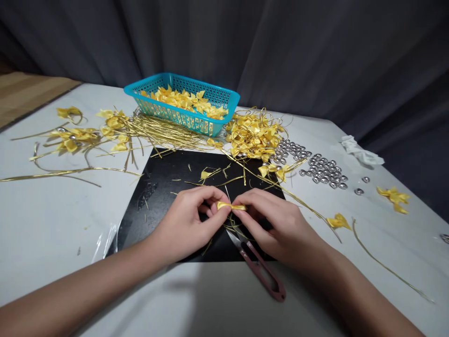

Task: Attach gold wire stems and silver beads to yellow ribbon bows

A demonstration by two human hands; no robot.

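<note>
Between the fingertips of both hands is a small yellow satin ribbon bow (223,205), held above a black mat (161,173). My left hand (192,215) pinches its left side. My right hand (270,220) grips the right end between thumb and finger. A thin, light-coloured strand sticks up from the middle of the bow. Below the hands lie thread snips (261,269) with a dull pink handle, their blades pointing up and left. Gold cord scraps and a yellow ribbon piece (206,174) are scattered on the mat.
A blue basket (129,90) of yellow ribbon pieces stands at the back. Before it lies a bundle of gold cords (164,132). Right of it are piled bows with cords (254,135) and silver beads (326,171). More bows (72,139) lie left; white crumpled material (361,152) lies far right.
</note>
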